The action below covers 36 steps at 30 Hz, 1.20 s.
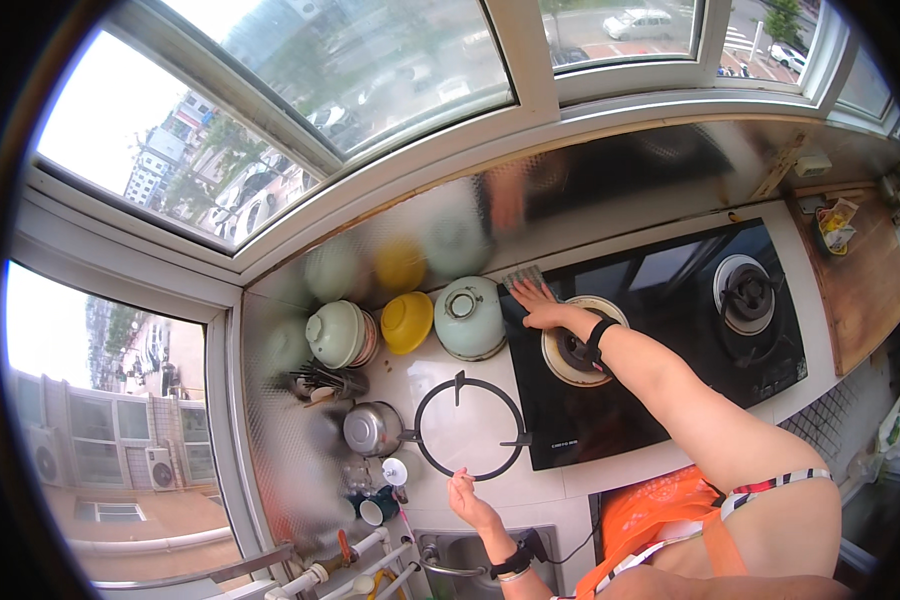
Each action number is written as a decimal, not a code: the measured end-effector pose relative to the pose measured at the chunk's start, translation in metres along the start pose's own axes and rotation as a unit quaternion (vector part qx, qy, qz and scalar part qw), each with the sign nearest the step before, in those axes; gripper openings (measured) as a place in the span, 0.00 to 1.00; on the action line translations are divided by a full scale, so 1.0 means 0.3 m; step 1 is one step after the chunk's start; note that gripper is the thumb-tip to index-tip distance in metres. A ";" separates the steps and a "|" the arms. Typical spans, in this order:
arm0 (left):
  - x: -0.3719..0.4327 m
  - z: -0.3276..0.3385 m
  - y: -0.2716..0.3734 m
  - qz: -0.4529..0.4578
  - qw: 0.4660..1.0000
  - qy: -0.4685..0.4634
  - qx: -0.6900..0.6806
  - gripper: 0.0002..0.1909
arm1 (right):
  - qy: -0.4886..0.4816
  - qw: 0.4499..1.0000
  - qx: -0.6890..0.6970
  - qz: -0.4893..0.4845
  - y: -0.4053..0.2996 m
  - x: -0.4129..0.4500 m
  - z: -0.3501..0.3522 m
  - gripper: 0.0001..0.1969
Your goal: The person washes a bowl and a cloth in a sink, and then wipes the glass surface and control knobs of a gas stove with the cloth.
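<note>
My right hand (538,306) lies with fingers spread on a grey-green patterned cloth or pad (523,276), pressing it at the back left corner of the black glass gas cooktop (667,337). Below that forearm is the left burner (559,369), its pale ring stained brown and without a pan support. My left hand (471,501) hovers near the counter's front edge with fingers curled in, and nothing shows in it. Just beyond it, a black round pan support (418,411) with prongs rests on the white counter (469,439).
Upturned bowls, pale green (471,319) and yellow (407,322), line the back wall. A steel pot (373,429), chopsticks (330,381) and a dark mug (379,507) stand left. The sink (457,555) is in front, the right burner (746,294) and wooden board (870,292) rightward.
</note>
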<state>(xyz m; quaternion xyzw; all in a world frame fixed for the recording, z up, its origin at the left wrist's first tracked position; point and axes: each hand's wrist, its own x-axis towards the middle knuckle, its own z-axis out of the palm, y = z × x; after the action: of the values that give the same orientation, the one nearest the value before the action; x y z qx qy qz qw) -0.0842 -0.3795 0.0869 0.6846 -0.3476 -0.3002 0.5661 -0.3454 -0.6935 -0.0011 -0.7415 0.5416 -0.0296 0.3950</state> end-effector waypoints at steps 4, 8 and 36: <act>-0.014 0.018 0.053 -0.014 1.000 -0.001 -0.004 0.18 | 0.004 1.000 0.009 -0.011 -0.080 -0.039 0.113 0.40; -0.023 0.049 0.078 0.004 1.000 -0.008 -0.011 0.18 | 0.054 0.993 -0.011 -0.102 -0.110 -0.214 0.351 0.36; 0.019 0.194 0.118 0.023 0.998 -0.059 0.002 0.20 | 0.358 0.926 -0.032 0.116 0.465 -0.853 0.111 0.38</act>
<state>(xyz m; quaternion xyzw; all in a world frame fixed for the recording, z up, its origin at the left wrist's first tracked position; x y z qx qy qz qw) -0.1325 -0.4215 0.1112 0.6587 -0.3967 -0.3263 0.5498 -0.5439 -0.4776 -0.0119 -0.6262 0.7295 -0.2296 0.1514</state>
